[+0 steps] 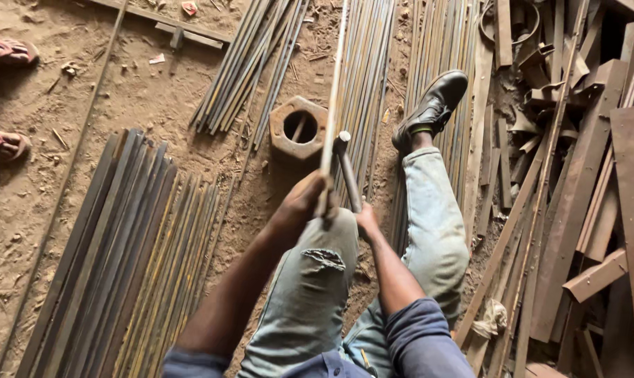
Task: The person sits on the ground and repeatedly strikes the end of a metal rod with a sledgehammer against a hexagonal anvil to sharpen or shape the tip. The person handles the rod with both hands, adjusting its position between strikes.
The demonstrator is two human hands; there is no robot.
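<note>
My left hand (pixel 304 203) grips a long thin metal rod (pixel 334 84) that runs away from me toward the top of the view. My right hand (pixel 365 220) holds the handle of a hammer (pixel 346 168), its head raised just beside the rod. Both hands hover over my left knee in torn jeans. Beyond the hands, a big hexagonal steel block with a round hole (pixel 298 128) sits on the dirt floor, and the rod passes over its right edge.
Bundles of thin rods (pixel 138 259) lie at my left and more (pixel 373 63) ahead. My right leg ends in a black shoe (pixel 432 105). Rusty flat bars and scrap (pixel 576 182) pile up on the right. Another person's sandalled feet (pixel 2 143) are at the left edge.
</note>
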